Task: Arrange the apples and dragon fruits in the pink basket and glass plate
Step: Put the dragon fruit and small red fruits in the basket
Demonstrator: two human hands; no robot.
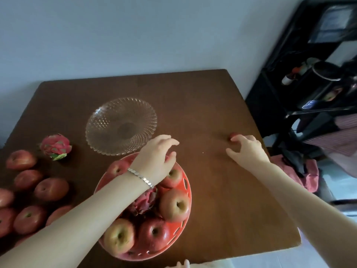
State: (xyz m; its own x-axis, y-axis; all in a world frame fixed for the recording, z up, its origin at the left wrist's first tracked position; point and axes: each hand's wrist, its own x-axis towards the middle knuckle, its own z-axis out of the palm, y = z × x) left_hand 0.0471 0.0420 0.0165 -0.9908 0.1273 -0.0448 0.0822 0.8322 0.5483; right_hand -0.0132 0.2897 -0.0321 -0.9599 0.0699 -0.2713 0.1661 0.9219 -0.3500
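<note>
Apples fill most of the pink basket (188, 192), which stands on the brown table (222, 190) and serves as the reference point for all positions below.

Head view:
- Basket contents: at least five apples ring the rim, including one at the right side (174, 205) and two at the near side (118, 236) (153, 234). A dragon fruit (144, 202) lies at the centre, partly hidden by the left forearm.
- Glass plate (120, 125): just beyond the basket, its near rim at the basket's far rim. It holds no fruit.
- Second dragon fruit (55, 147): on the table, left of and beyond the basket.
- Loose apples (51, 189): a group on the table well left of the basket.
- Left hand (156, 157): over the far rim of the basket, fingers curled downward and loosely spread. Whether it grips anything cannot be told. A silver bracelet (140, 176) sits on the wrist.
- Right hand (247, 149): right of and beyond the basket, fingers spread wide, fingertips on a small red fruit (233, 135) lying on the table. The hand hides most of it.
- Black shelf unit (309, 84): off the table, far right of the basket.
</note>
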